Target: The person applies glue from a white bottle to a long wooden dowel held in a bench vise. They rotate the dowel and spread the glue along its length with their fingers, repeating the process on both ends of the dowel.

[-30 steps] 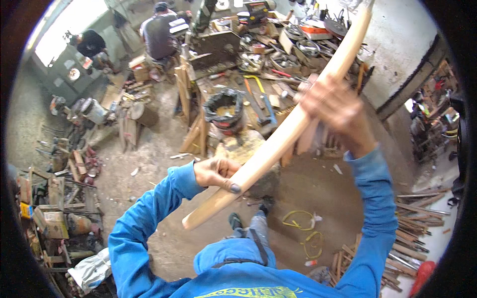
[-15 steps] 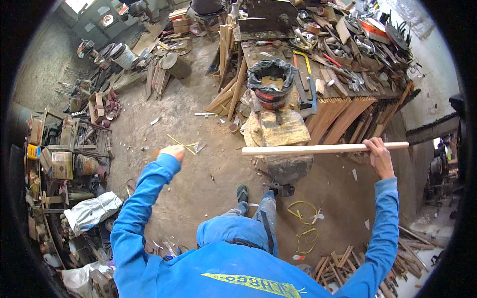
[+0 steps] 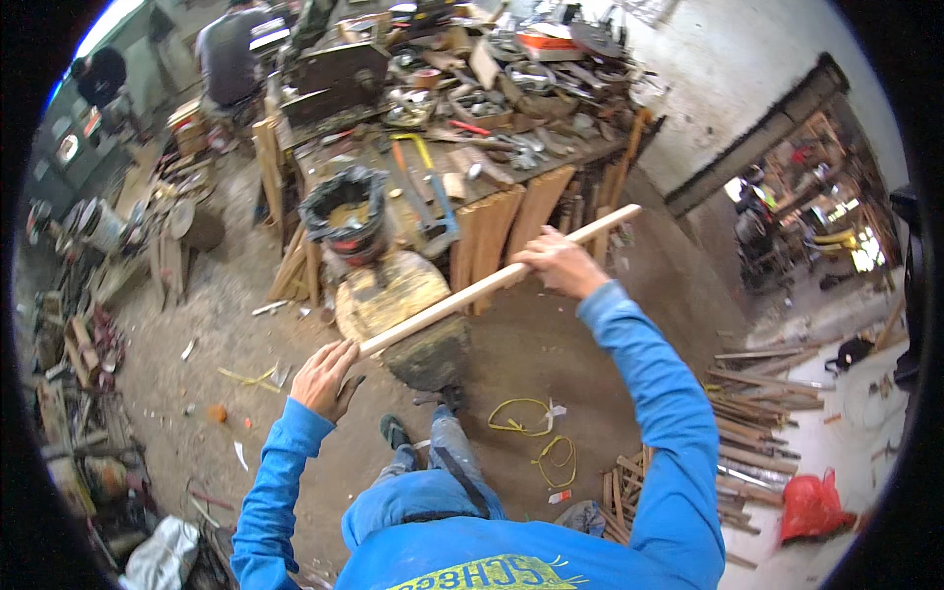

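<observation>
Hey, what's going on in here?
Someone in a blue top is holding a long, pale wooden strip on a slant, its right end higher in the picture. The right hand grips it partway along; the left hand is at its left end, that grip unclear. A black-lined bucket stands beyond the strip.

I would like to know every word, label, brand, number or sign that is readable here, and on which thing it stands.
Blue sweatshirt: dark lettering on a yellow patch, partly legible; wording not copied.
Bucket with black liner: red area, any print too small to read.
Orange box: any print too small to read.
Pale wooden strip: no print visible.
</observation>
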`<state>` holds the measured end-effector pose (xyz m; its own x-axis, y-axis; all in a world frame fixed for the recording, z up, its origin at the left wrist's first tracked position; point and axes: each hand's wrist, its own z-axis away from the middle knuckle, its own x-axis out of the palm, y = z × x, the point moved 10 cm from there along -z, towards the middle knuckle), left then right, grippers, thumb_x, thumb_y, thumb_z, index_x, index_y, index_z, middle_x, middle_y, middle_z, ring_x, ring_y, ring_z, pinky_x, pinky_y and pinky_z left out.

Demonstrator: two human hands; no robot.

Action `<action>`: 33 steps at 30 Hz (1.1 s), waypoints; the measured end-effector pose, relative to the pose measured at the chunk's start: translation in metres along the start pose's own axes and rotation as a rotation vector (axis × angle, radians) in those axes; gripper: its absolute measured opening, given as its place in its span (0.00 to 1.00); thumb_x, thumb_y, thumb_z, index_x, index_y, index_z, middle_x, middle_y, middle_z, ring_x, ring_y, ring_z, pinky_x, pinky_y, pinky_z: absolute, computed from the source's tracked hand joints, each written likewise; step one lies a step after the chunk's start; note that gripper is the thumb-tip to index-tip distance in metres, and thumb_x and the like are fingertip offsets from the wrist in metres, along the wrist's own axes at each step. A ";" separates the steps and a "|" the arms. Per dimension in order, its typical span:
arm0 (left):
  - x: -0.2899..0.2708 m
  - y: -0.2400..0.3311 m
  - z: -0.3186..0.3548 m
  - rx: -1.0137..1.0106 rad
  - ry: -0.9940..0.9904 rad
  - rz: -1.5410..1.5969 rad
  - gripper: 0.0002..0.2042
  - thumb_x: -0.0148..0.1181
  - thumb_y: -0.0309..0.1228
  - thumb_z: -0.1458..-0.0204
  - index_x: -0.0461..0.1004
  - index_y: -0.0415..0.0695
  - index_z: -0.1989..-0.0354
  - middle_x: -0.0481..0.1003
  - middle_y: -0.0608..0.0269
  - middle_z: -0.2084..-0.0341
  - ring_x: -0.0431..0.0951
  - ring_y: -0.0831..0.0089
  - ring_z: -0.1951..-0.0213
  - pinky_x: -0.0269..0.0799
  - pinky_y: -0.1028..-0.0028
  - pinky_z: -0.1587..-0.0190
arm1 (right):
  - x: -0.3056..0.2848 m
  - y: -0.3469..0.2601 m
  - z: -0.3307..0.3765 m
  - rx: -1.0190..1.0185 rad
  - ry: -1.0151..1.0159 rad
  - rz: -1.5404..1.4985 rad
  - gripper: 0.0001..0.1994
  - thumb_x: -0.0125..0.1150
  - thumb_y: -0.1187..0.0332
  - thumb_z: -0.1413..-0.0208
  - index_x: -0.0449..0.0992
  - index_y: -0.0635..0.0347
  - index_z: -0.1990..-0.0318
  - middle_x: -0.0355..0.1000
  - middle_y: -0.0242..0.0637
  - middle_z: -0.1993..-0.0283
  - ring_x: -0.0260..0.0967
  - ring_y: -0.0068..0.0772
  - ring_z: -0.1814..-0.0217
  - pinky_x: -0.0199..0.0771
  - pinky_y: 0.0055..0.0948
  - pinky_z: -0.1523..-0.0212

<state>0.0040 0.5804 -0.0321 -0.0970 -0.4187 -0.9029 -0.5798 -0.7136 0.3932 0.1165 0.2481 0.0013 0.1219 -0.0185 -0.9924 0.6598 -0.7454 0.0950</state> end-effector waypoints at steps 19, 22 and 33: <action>-0.020 -0.054 0.044 -0.275 0.222 0.090 0.12 0.60 0.29 0.45 0.76 0.46 0.52 0.78 0.57 0.58 0.77 0.57 0.55 0.74 0.63 0.52 | 0.001 0.110 0.044 0.343 0.014 -0.128 0.11 0.50 0.76 0.44 0.76 0.53 0.57 0.75 0.41 0.58 0.73 0.50 0.53 0.74 0.45 0.52; -0.005 -0.042 0.033 -0.284 0.240 0.323 0.21 0.59 0.24 0.46 0.70 0.42 0.42 0.75 0.49 0.48 0.75 0.52 0.46 0.72 0.63 0.45 | 0.006 0.125 0.053 0.338 0.018 -0.143 0.11 0.50 0.77 0.44 0.76 0.54 0.57 0.76 0.41 0.58 0.73 0.50 0.53 0.74 0.45 0.52; 0.053 0.043 0.008 -0.480 0.288 0.568 0.42 0.64 0.25 0.55 0.50 0.35 0.29 0.54 0.39 0.32 0.51 0.43 0.30 0.49 0.56 0.29 | 0.040 0.117 0.037 0.216 -0.098 -0.148 0.14 0.54 0.80 0.48 0.78 0.54 0.56 0.76 0.37 0.56 0.73 0.45 0.50 0.76 0.43 0.51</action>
<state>-0.0326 0.5320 -0.0649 -0.0220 -0.8728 -0.4875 -0.0867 -0.4841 0.8707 0.1710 0.1355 -0.0304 -0.0429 0.0447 -0.9981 0.4903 -0.8695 -0.0600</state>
